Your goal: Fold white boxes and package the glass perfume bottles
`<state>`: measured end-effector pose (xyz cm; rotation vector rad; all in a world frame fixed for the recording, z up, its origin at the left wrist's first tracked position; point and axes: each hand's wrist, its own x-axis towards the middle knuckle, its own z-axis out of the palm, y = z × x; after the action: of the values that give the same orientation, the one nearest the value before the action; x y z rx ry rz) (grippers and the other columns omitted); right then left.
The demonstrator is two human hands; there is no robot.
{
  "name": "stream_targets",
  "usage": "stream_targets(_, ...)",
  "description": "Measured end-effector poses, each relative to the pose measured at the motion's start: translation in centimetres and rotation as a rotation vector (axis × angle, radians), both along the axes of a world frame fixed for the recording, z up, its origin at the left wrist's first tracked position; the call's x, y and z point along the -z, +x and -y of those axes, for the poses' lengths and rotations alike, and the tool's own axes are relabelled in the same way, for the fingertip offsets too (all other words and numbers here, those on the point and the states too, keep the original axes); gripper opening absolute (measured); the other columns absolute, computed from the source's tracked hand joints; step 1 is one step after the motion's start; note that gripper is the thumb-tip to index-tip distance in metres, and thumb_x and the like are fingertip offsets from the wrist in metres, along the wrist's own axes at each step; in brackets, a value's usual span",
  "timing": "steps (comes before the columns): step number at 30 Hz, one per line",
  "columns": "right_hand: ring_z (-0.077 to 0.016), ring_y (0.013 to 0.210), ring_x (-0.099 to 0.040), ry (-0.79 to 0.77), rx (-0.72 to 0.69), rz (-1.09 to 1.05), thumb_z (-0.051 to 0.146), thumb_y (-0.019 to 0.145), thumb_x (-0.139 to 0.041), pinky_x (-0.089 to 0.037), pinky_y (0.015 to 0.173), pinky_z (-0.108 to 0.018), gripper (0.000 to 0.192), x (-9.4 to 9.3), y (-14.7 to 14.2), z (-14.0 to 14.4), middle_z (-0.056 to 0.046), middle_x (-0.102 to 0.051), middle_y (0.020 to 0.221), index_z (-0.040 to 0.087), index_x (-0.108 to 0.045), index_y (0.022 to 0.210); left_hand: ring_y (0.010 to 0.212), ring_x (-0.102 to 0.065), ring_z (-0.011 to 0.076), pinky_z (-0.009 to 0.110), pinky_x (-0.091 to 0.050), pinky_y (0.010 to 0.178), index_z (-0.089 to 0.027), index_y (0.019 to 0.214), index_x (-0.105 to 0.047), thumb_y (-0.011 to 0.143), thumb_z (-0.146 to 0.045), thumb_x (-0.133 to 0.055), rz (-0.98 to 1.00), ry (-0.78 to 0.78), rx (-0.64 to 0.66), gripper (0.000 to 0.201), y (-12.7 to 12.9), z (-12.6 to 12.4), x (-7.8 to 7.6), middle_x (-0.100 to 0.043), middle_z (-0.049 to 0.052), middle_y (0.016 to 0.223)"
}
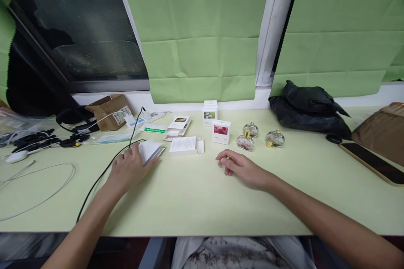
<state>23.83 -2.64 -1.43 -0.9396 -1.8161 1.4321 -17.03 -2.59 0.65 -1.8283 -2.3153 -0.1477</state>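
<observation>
— Where are your hands right now?

— My left hand (128, 168) lies flat on the table (189, 201), fingers spread, with the fingertips on a small white folded carton (150, 151). It presses on it rather than grips it. A black cable (107, 168) runs just beside that hand.

— And the right?

— My right hand (241, 169) rests on the table holding nothing, fingers loosely curled and pointing left.

— What sits near it?

— Beyond it stands a little white box with a red picture (221, 131), and to the right of that, three round glass bottles (259, 138) with gold caps. Between my hands, further back, an open white box (185, 146) lies on its side.

— Anything else?

— A phone (372, 163) at the far right, and a black bag (309, 109) by the window.
</observation>
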Motion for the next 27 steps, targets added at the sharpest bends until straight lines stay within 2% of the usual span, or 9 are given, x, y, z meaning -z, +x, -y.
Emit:
stream_targets(8, -0.0183, 0.085, -0.063, -0.001, -0.001, -0.003, 0.066, 0.101, -0.056, -0.049, 0.082, -0.036, 0.045, 0.2, 0.0, -0.1, -0.006, -0.066, 0.11, 0.026, -0.066, 0.119, 0.127, -0.055, 0.0601, 0.064, -0.044, 0.1, -0.004, 0.155, -0.039, 0.083, -0.084, -0.05, 0.081, -0.089, -0.038, 0.109, 0.7, -0.1, -2.4, -0.056, 0.038, 0.14)
stream_targets(12, -0.0189, 0.087, -0.063, 0.003, 0.002, 0.016, 0.066, 0.102, -0.054, -0.049, 0.083, -0.037, 0.046, 0.0, 0.0, 0.0, -0.006, -0.066, 0.111, 0.026, -0.067, 0.119, 0.128, -0.053, 0.0634, 0.073, -0.038, 0.102, -0.002, 0.156, -0.042, 0.079, -0.088, -0.053, 0.082, -0.031, -0.031, 0.116, 1.0, 0.0, -3.0, -0.055, 0.04, 0.142)
stream_targets(15, -0.0194, 0.087, -0.063, 0.007, 0.003, 0.016, 0.067, 0.102, -0.054, -0.05, 0.083, -0.037, 0.047, 0.0, 0.0, 0.0, -0.006, -0.066, 0.11, 0.026, -0.066, 0.12, 0.142, -0.042, 0.0605, 0.079, -0.025, 0.112, -0.003, 0.155, -0.042, 0.085, -0.081, -0.053, 0.023, 0.21, 0.094, 0.105, 2.6, 0.5, -3.4, -0.047, 0.038, 0.153)
stream_targets(17, -0.0194, 0.087, -0.063, 0.009, -0.004, 0.013, 0.067, 0.102, -0.054, -0.05, 0.083, -0.038, 0.047, 0.0, 0.0, -0.1, -0.006, -0.066, 0.109, 0.025, -0.066, 0.12, 0.152, -0.035, 0.0499, 0.07, -0.022, 0.122, -0.008, 0.156, -0.041, 0.096, -0.071, -0.046, 0.003, 0.321, 0.312, 0.087, 4.4, 0.5, -3.4, -0.046, 0.03, 0.158)
stream_targets(19, -0.019, 0.086, -0.063, 0.01, -0.007, 0.01, 0.067, 0.102, -0.054, -0.05, 0.083, -0.038, 0.047, 0.0, 0.0, -0.1, -0.006, -0.066, 0.11, 0.025, -0.066, 0.12, 0.154, -0.037, 0.0382, 0.057, -0.03, 0.125, -0.017, 0.156, -0.042, 0.103, -0.063, -0.039, 0.025, 0.198, 0.582, 0.07, 6.4, -0.1, -3.2, -0.048, 0.02, 0.16)
stream_targets(21, -0.0185, 0.086, -0.063, 0.013, -0.004, 0.009, 0.067, 0.102, -0.054, -0.05, 0.083, -0.037, 0.047, -0.1, 0.0, 0.0, -0.006, -0.066, 0.11, 0.025, -0.066, 0.12, 0.159, -0.031, 0.0352, 0.052, -0.031, 0.126, -0.019, 0.157, -0.041, 0.104, -0.06, -0.041, 0.015, 0.056, 0.713, 0.066, 8.0, -1.4, -2.6, -0.046, 0.016, 0.164)
stream_targets(24, -0.0185, 0.086, -0.063, 0.015, 0.001, 0.011, 0.067, 0.102, -0.054, -0.05, 0.083, -0.037, 0.048, -0.1, 0.0, 0.1, -0.006, -0.066, 0.109, 0.025, -0.065, 0.12, 0.161, -0.022, 0.0404, 0.055, -0.032, 0.123, -0.014, 0.158, -0.04, 0.101, -0.055, -0.052, -0.025, -0.077, 0.688, 0.072, 9.4, -3.9, -1.8, -0.044, 0.02, 0.164)
stream_targets(27, -0.0181, 0.084, -0.063, 0.015, 0.001, -0.002, 0.068, 0.101, -0.055, -0.05, 0.081, -0.036, 0.048, 0.0, 0.0, 0.0, -0.005, -0.066, 0.105, 0.024, -0.066, 0.118, 0.155, -0.033, 0.0441, 0.055, -0.038, 0.118, -0.013, 0.154, -0.048, 0.094, -0.053, -0.064, -0.001, -0.14, 0.688, 0.074, 10.0, -5.3, -1.9, -0.053, 0.023, 0.155)
